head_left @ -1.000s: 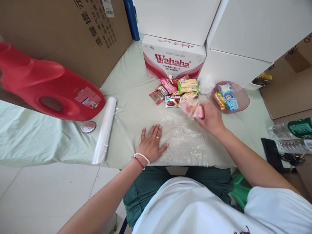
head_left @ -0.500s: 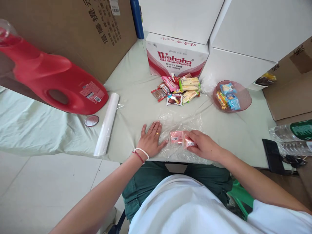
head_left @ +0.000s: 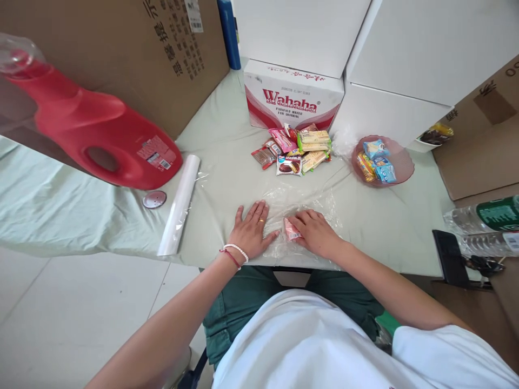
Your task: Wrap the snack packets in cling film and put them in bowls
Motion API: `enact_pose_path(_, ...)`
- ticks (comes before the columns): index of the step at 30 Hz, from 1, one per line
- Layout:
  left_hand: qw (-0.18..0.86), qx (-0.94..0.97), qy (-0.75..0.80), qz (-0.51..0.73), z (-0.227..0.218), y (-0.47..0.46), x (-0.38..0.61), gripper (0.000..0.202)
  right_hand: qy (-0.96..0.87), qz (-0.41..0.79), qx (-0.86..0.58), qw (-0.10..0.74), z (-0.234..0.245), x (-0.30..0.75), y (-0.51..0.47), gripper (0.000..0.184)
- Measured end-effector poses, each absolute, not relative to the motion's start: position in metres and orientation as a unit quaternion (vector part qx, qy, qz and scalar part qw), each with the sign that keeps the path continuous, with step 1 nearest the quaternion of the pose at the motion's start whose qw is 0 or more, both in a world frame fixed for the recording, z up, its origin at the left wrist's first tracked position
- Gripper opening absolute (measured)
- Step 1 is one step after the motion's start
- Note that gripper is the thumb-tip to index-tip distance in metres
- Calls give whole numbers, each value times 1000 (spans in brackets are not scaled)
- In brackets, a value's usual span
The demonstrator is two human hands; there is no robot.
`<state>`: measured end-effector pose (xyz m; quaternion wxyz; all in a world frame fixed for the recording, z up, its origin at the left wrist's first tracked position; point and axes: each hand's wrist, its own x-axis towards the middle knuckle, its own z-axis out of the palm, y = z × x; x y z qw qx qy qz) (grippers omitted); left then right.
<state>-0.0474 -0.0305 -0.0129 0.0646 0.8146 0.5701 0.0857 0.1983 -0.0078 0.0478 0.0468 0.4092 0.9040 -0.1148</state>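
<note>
Now on clear plastic: pink packet beneath the right grip

From where I sit, the packet shows as a small pink patch, roughly rectangular, with paler printing and some fine marks towards its lower edge that are too small for me to read. It lies on a thin, creased plastic sheet near the front edge of the worktop. Its left end is in plain sight; the rest is covered by the fingers, and I cannot make out whether a second packet is tucked under them.

The right grip is a bare hand, bent over the packet and touching it from above. I cannot tell whether it is closed around the packet or only resting on it. The left grip is spread wide and flat, palm down at the sheet's left side, its thumb pointing towards the packet and just short of it.

Against the view half a second ago, the right grip has shifted left. Back then it pinched a pink bundle to the right of a packet lying uncovered; now it covers most of that spot. The left grip has stayed put, and the heap of snacks beyond and the bowl look unchanged.
</note>
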Motion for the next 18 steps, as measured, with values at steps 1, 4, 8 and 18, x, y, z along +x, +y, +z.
enact_pose_path(1, 64, 814, 570, 86, -13, -31, -47, 83, 904, -113, 410, 48, 48, 200, -8, 63)
enact_pose_path(4, 61, 816, 568, 89, -15, -31, -47, 83, 896, -117, 425, 49, 48, 206, -6, 56)
enact_pose_path(8, 58, 815, 569, 91, -15, -32, -47, 83, 870, -138, 473, 31, 59, 218, 4, 43)
enact_pose_path(18, 62, 811, 577, 70, -14, -33, -46, 85, 871, -103, 479, 27, 58, 179, 11, 45)
